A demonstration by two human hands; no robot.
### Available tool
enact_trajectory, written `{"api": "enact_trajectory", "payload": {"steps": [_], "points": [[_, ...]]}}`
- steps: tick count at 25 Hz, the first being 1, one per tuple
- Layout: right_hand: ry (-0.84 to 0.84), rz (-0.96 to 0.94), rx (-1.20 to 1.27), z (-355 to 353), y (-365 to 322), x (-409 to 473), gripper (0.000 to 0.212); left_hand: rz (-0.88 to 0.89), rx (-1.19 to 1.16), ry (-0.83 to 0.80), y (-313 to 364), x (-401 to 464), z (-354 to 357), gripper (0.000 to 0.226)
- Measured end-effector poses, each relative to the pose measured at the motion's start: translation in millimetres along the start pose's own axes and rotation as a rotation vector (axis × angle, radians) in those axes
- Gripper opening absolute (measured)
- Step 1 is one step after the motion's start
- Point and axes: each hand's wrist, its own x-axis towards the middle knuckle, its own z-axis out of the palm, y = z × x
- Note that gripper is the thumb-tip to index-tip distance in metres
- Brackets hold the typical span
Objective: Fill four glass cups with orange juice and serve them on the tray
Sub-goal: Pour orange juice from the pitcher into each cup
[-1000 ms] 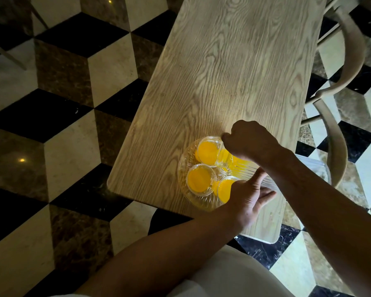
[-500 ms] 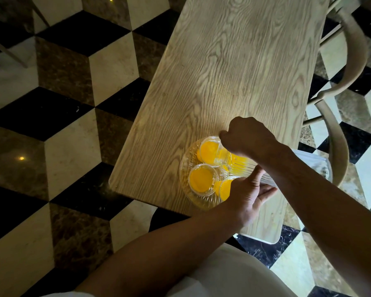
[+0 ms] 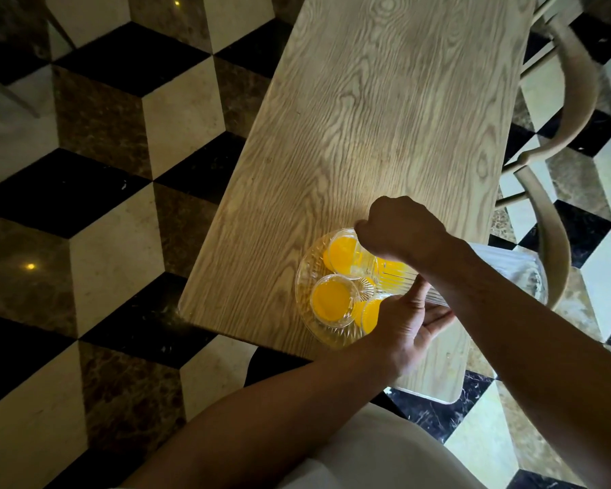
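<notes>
A round clear glass tray [image 3: 306, 277] sits near the table's near left corner. On it stand glass cups of orange juice: one at the far side [image 3: 341, 250], one at the near left [image 3: 330, 301], and one [image 3: 369, 312] half hidden by my left hand. A ribbed glass pitcher [image 3: 399, 275] with some juice lies tilted over the tray's right side, its spout toward the cups. My right hand [image 3: 403, 232] is closed on its upper part. My left hand [image 3: 408, 322] cups its body from below, thumb against the glass. Any fourth cup is hidden under the pitcher.
The light wooden table [image 3: 385, 118] stretches away from me, bare beyond the tray. Two wooden chairs [image 3: 575, 82] stand along its right side. A black, white and brown tiled floor [image 3: 103, 224] lies to the left. The tray is close to the table's near edge.
Both hands stay on the tilted pitcher over the tray. My right hand has edged slightly toward the far cup; the cups have not moved.
</notes>
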Motion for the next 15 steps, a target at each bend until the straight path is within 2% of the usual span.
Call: {"api": "enact_trajectory", "payload": {"steps": [7,11,15], "points": [[0.011,0.012,0.025,-4,-2,-1,0.026,0.021,0.053,0.006,2,0,-2,0.106],[0.002,0.046,0.073,-7,0,-3,0.031,0.053,0.140,0.045,1,0,-5,0.097],[0.050,0.090,0.199,-8,14,-6,0.030,0.066,0.287,0.126,4,-5,-8,0.113]]}}
